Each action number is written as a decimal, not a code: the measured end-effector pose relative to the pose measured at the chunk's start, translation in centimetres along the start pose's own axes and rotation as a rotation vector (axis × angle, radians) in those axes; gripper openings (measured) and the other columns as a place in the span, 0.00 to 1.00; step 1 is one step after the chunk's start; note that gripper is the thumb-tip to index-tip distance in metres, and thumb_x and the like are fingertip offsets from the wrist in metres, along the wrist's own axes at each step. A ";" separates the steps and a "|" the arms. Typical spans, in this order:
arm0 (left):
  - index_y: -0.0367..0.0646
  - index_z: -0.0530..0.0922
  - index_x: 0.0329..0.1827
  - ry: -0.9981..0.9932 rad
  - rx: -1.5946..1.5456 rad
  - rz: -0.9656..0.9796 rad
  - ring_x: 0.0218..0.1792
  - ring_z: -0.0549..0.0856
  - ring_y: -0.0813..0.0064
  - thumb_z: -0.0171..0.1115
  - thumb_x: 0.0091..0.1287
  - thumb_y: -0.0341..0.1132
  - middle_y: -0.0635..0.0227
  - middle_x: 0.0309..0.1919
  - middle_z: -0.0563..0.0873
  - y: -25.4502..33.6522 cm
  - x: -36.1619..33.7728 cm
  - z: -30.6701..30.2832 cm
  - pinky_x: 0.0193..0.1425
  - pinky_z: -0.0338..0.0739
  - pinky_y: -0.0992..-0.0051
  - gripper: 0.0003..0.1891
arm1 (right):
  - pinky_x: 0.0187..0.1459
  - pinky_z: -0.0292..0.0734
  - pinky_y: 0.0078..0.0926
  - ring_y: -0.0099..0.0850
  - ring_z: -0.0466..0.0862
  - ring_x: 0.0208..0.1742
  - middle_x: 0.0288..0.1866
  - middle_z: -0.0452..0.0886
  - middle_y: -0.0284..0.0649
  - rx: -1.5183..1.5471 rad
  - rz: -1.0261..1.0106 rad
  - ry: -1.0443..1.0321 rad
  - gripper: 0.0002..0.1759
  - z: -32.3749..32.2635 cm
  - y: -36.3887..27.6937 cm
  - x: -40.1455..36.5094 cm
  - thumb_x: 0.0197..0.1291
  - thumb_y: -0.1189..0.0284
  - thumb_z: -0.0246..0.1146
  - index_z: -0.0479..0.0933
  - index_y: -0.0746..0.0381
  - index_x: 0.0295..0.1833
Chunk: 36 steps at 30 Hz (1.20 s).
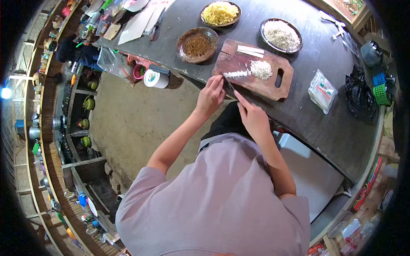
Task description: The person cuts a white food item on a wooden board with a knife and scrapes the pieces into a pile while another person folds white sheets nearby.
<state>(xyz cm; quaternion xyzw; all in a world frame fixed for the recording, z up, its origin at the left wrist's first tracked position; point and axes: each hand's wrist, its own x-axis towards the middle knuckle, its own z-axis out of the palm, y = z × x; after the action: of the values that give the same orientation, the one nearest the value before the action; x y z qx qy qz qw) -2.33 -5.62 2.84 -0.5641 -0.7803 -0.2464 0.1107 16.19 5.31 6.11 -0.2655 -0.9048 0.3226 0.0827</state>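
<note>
I note the left hand point(211, 96), fingers curled, pinning white strips point(237, 74) at the near-left edge of the cutting board point(269, 88). The right hand point(253, 116) grips a knife point(231, 88). The print on the packet point(322, 91) on the right is unreadable.

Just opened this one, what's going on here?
A person in a lilac shirt stands at a dark countertop, slicing on a brown wooden cutting board. The left hand pins a bundle of thin white strips at the board's near edge, while the right hand grips a small knife against it. A pile of chopped white pieces and two uncut white sticks lie further up the board.
</note>
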 end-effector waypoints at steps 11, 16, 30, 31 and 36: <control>0.27 0.80 0.60 0.006 -0.015 0.008 0.67 0.80 0.53 0.66 0.62 0.23 0.54 0.64 0.81 -0.5 -0.3 0.5 0.70 0.81 0.61 0.22 | 0.39 0.86 0.55 0.53 0.90 0.35 0.33 0.87 0.52 0.139 0.014 0.022 0.24 0.5 1.1 -1.5 0.80 0.58 0.57 0.73 0.31 0.78; 0.27 0.80 0.62 -0.007 -0.004 -0.001 0.67 0.80 0.51 0.66 0.62 0.23 0.54 0.64 0.81 -0.2 -0.4 0.1 0.70 0.81 0.60 0.23 | 0.39 0.86 0.53 0.52 0.89 0.33 0.31 0.86 0.51 0.043 0.038 0.008 0.25 0.4 -0.7 0.8 0.79 0.58 0.58 0.73 0.30 0.78; 0.25 0.79 0.64 0.051 -0.022 -0.048 0.69 0.79 0.50 0.65 0.63 0.25 0.51 0.64 0.81 1.0 -0.3 0.7 0.73 0.78 0.60 0.24 | 0.40 0.84 0.54 0.56 0.89 0.39 0.36 0.87 0.56 0.156 0.095 -0.004 0.24 -0.5 0.2 -0.8 0.80 0.58 0.57 0.73 0.30 0.78; 0.25 0.79 0.64 0.065 -0.028 -0.040 0.69 0.79 0.50 0.65 0.63 0.25 0.51 0.64 0.81 1.1 -0.1 0.9 0.73 0.78 0.60 0.24 | 0.41 0.84 0.52 0.57 0.88 0.38 0.36 0.86 0.58 0.220 0.091 -0.009 0.24 -0.7 1.0 -1.4 0.80 0.58 0.58 0.74 0.31 0.78; 0.26 0.81 0.62 0.083 -0.004 -0.009 0.68 0.79 0.51 0.65 0.64 0.25 0.52 0.62 0.82 1.6 1.2 0.9 0.73 0.77 0.60 0.22 | 0.42 0.81 0.44 0.55 0.83 0.31 0.35 0.80 0.62 0.413 0.130 -0.054 0.23 -1.8 2.2 -1.0 0.80 0.59 0.59 0.76 0.34 0.77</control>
<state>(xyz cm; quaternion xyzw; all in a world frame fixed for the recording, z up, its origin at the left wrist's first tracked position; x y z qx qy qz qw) -1.15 -3.82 2.98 -0.5500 -0.7771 -0.2718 0.1409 18.55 7.13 6.13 -0.2919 -0.8024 0.5127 0.0904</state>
